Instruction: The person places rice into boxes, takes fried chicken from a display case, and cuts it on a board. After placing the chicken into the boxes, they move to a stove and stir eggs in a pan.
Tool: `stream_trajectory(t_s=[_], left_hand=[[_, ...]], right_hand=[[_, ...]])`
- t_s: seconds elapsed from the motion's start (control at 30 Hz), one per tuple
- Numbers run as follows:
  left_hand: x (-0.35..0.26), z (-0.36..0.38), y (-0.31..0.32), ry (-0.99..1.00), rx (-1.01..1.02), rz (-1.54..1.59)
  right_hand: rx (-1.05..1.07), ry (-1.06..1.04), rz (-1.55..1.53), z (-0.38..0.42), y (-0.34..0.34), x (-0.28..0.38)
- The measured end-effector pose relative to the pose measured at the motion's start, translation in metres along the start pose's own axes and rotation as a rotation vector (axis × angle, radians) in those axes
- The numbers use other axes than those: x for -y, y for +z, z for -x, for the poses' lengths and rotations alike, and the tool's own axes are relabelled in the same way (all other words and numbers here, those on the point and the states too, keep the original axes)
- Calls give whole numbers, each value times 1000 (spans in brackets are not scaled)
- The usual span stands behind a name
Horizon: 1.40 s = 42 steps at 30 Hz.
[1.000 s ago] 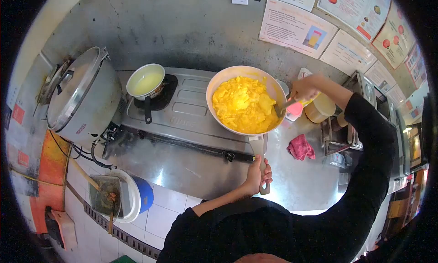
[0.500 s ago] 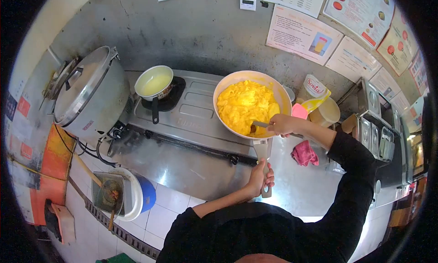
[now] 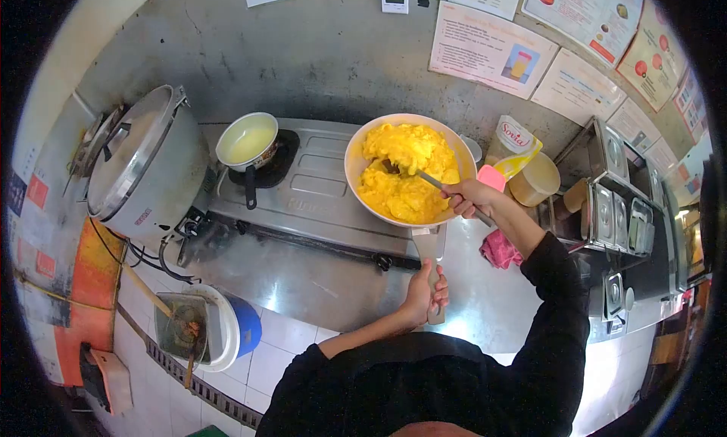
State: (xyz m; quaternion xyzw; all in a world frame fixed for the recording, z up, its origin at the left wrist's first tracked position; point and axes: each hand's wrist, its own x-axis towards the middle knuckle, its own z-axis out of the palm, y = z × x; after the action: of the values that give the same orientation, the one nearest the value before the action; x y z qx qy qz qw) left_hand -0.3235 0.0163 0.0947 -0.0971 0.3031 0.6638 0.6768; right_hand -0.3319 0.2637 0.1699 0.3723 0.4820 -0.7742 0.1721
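Observation:
A large frying pan (image 3: 356, 188) with a pale inside sits on the right side of the stove, filled with bright yellow scrambled eggs (image 3: 413, 145). My left hand (image 3: 425, 294) is wrapped round the pan's beige handle, which points toward my body. Over the pan's right front rim, my right hand (image 3: 473, 200) grips the grey handle of a spatula (image 3: 432, 181). The spatula's dark end reaches into the middle of the eggs and is mostly covered by them, so its shape is hidden.
A small pot (image 3: 248, 140) with yellowish liquid stands on the left of the stove (image 3: 318, 181). Left of it is a large rice cooker (image 3: 144, 172). A pink cloth (image 3: 500, 249), tubs (image 3: 535, 179) and a Sovia-labelled pouch (image 3: 516, 140) lie right. A bucket (image 3: 246, 323) stands below left.
My right hand has pushed the spatula from the front right of the pan into its middle, heaping the eggs toward the back. My left hand keeps its hold on the handle.

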Motion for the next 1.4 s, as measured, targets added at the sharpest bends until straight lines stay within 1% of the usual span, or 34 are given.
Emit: stream_trajectory(t_s=[0.13, 0.2, 0.47, 0.53, 0.67, 0.77, 0.87, 0.97, 1.07, 1.13, 1.17, 1.2, 1.27, 1.37, 1.4], left_hand=[[-1, -4, -6, -11, 20, -10], [-4, 1, 0, 9, -6, -40], [-3, 3, 1, 35, 23, -40], [-5, 4, 2, 16, 30, 7], [-5, 5, 3, 30, 30, -26], [-4, 3, 0, 32, 47, -26], [-5, 2, 0, 42, 58, -11], [-3, 0, -4, 25, 65, -7], [-4, -3, -5, -22, 76, 34], [-4, -3, -6, -11, 75, 15], [-5, -2, -4, -10, 57, 1], [-6, 2, 0, -9, 38, -12], [-7, 3, 1, -5, 27, -32], [-7, 2, -1, 4, 44, -44], [-7, 2, -1, 6, 44, -42]], right_hand=[[73, -37, -194, 13, -16, -9], [125, -50, -299, 21, -24, -14], [304, -81, -643, 47, -31, -53], [317, -105, -678, 53, -29, -62], [319, -128, -705, 62, -28, -79], [319, -134, -797, 74, -23, -85], [271, -135, -647, 81, -32, -86], [-230, -63, -31, 100, -15, -69], [-550, -194, 983, 94, -32, -60], [-756, -590, 1399, 100, -40, -52], [-851, -800, 1600, 107, -34, -42], [-819, -693, 1619, 117, -25, -28], [-753, -476, 1645, 151, 19, 12], [-700, -440, 1777, 154, 16, 43], [-707, -444, 1774, 150, 14, 49]])
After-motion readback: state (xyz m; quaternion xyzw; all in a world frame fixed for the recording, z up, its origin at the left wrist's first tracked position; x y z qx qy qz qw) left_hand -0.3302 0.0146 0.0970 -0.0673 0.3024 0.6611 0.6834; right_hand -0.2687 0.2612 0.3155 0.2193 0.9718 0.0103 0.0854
